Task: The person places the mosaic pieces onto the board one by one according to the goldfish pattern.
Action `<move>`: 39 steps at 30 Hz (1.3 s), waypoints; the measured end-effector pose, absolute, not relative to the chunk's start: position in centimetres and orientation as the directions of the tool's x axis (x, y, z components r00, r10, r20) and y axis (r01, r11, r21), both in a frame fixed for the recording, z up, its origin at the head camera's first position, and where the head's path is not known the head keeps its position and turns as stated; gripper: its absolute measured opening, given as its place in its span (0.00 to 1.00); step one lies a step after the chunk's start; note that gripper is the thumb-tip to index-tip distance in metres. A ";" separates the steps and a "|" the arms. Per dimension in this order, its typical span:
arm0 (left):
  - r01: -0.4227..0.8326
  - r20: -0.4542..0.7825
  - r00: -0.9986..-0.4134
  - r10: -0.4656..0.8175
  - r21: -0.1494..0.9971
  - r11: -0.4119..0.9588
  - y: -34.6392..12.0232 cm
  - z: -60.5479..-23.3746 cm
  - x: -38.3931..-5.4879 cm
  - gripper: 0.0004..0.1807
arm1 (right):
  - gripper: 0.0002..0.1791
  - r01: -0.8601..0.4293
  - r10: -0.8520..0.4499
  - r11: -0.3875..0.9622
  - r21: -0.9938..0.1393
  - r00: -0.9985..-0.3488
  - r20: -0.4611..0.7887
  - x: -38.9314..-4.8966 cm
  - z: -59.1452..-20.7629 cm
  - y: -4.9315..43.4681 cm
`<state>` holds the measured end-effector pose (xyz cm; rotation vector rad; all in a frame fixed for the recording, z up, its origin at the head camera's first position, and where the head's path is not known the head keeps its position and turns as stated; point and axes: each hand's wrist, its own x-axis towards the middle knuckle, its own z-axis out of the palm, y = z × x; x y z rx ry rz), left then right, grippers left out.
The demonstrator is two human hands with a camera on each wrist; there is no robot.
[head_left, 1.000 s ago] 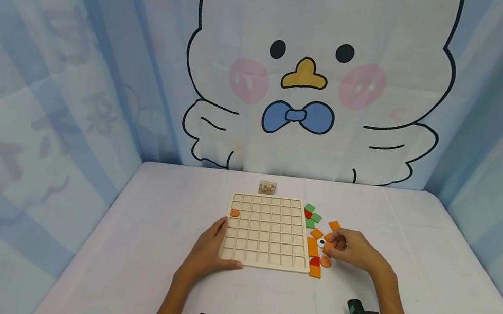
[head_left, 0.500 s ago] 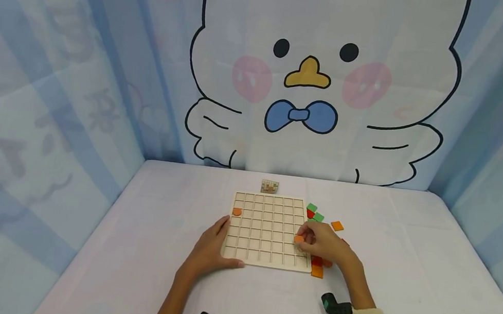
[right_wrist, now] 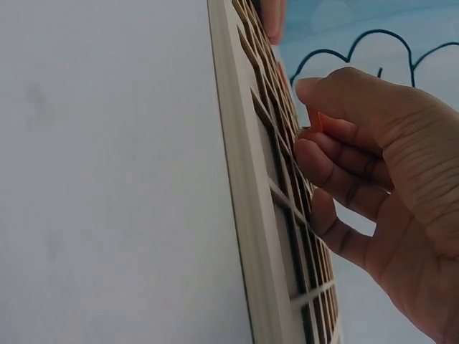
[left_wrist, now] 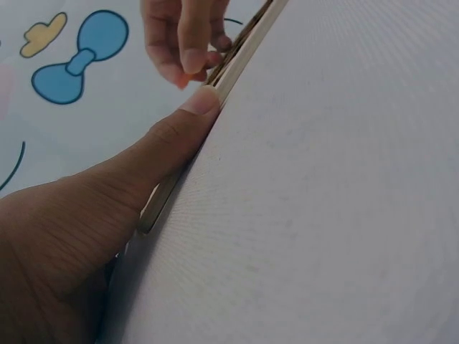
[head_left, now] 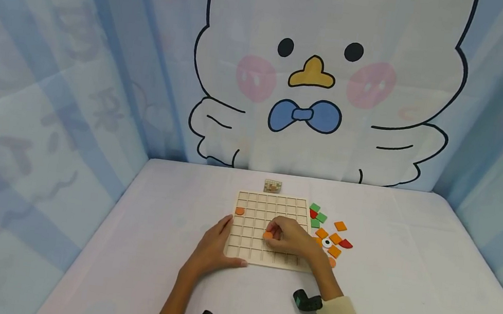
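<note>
A pale wooden grid board point(head_left: 251, 197) lies on the white-covered table. My left hand point(head_left: 212, 246) rests against its near left corner, fingers along the left side and thumb point(left_wrist: 201, 100) straight along the front edge. Over the middle of the grid, my right hand point(head_left: 292, 237) pinches a small orange tile point(head_left: 268, 235) between thumb and fingers. In the right wrist view that tile point(right_wrist: 315, 120) shows as a thin sliver, mostly covered by the fingers. A round orange piece point(head_left: 239, 211) sits in a cell of the leftmost column.
Right of the board lie loose pieces: green tiles point(head_left: 321, 218), orange tiles point(head_left: 340, 226), a red piece point(head_left: 346, 244) and a white eye-like disc point(head_left: 327, 243). A small patterned card point(head_left: 272, 186) is behind the board. A printed curtain point(head_left: 173, 65) surrounds the table.
My right hand has carried the orange tile leftward from the loose pieces to above the middle of the board. The left hand has stayed at the board's corner.
</note>
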<state>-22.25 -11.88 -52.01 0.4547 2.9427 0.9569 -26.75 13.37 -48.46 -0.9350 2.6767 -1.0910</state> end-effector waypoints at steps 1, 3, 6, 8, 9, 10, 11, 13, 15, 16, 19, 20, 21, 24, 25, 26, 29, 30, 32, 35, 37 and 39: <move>0.269 0.074 -0.958 0.278 0.575 0.773 -11.9 -52.1 -22.3 0.69 | 0.12 -0.514 -0.583 0.553 -0.655 -0.801 0.136 -26.7 -48.5 13.0; 0.268 0.070 -0.957 0.280 0.574 0.774 -11.8 -52.2 -22.3 0.69 | 0.12 -0.530 -0.589 0.555 -0.641 -0.795 0.147 -26.6 -48.7 12.2; 0.274 0.069 -0.955 0.288 0.577 0.769 -11.8 -52.3 -22.2 0.70 | 0.12 -0.554 -0.591 0.566 -0.611 -0.789 0.168 -26.4 -48.9 11.2; 0.282 0.074 -0.953 0.295 0.579 0.765 -11.8 -52.4 -22.1 0.70 | 0.12 -0.567 -0.586 0.578 -0.588 -0.789 0.184 -26.3 -49.0 10.5; 0.285 0.077 -0.952 0.297 0.578 0.764 -11.8 -52.4 -22.1 0.70 | 0.12 -0.569 -0.581 0.589 -0.574 -0.792 0.189 -26.3 -49.0 10.2; 0.289 0.079 -0.951 0.299 0.575 0.766 -11.8 -52.4 -22.1 0.70 | 0.12 -0.572 -0.577 0.598 -0.561 -0.794 0.194 -26.3 -49.0 9.9; 0.292 0.080 -0.950 0.302 0.571 0.767 -11.8 -52.5 -22.1 0.70 | 0.12 -0.569 -0.570 0.609 -0.552 -0.798 0.195 -26.2 -49.0 9.6; 0.298 0.086 -0.949 0.304 0.565 0.769 -11.9 -52.4 -22.1 0.69 | 0.12 -0.568 -0.558 0.636 -0.523 -0.806 0.196 -26.2 -49.0 9.0; 0.303 0.090 -0.948 0.307 0.558 0.772 -11.9 -52.4 -22.1 0.69 | 0.11 -0.560 -0.547 0.654 -0.508 -0.815 0.194 -26.2 -49.1 8.4; 0.302 0.087 -0.948 0.307 0.557 0.774 -11.9 -52.3 -22.1 0.69 | 0.11 -0.555 -0.540 0.661 -0.504 -0.819 0.193 -26.3 -49.1 8.2; 0.299 0.086 -0.949 0.305 0.561 0.772 -12.0 -52.3 -22.1 0.69 | 0.11 -0.547 -0.527 0.678 -0.492 -0.827 0.193 -26.3 -49.3 7.4; 0.293 0.080 -0.950 0.302 0.562 0.774 -12.0 -52.3 -22.1 0.69 | 0.11 -0.547 -0.525 0.679 -0.489 -0.828 0.197 -26.3 -49.3 7.2; 0.287 0.074 -0.952 0.298 0.563 0.775 -12.0 -52.3 -22.0 0.69 | 0.10 -0.550 -0.524 0.679 -0.486 -0.827 0.203 -26.4 -49.4 7.0; 0.291 0.082 -0.951 0.299 0.563 0.773 -12.0 -52.4 -22.1 0.69 | 0.10 -0.562 -0.521 0.687 -0.461 -0.823 0.228 -26.4 -49.5 6.5; 0.293 0.082 -0.950 0.300 0.562 0.773 -12.0 -52.4 -22.1 0.69 | 0.10 -0.562 -0.518 0.690 -0.456 -0.824 0.231 -26.4 -49.5 6.3; 0.295 0.083 -0.950 0.302 0.560 0.774 -12.0 -52.4 -22.1 0.69 | 0.10 -0.563 -0.516 0.693 -0.450 -0.824 0.236 -26.5 -49.5 6.2; 0.304 0.088 -0.947 0.309 0.559 0.771 -12.0 -52.4 -22.1 0.69 | 0.11 -0.556 -0.505 0.704 -0.442 -0.830 0.238 -26.6 -49.5 5.8; 0.304 0.087 -0.947 0.310 0.559 0.771 -12.1 -52.4 -22.1 0.69 | 0.11 -0.554 -0.504 0.705 -0.442 -0.831 0.238 -26.6 -49.5 5.7; 0.304 0.086 -0.947 0.310 0.556 0.774 -12.1 -52.4 -22.2 0.68 | 0.11 -0.550 -0.499 0.710 -0.441 -0.834 0.236 -26.7 -49.5 5.5; 0.306 0.087 -0.946 0.311 0.549 0.778 -12.2 -52.3 -22.3 0.68 | 0.11 -0.545 -0.494 0.710 -0.445 -0.837 0.236 -26.7 -49.3 5.2; 0.309 0.088 -0.946 0.313 0.546 0.779 -12.2 -52.3 -22.3 0.68 | 0.11 -0.543 -0.492 0.708 -0.451 -0.838 0.237 -26.7 -49.2 5.1; 0.313 0.090 -0.944 0.317 0.547 0.776 -12.2 -52.2 -22.3 0.68 | 0.11 -0.543 -0.492 0.704 -0.457 -0.837 0.237 -26.8 -49.2 5.0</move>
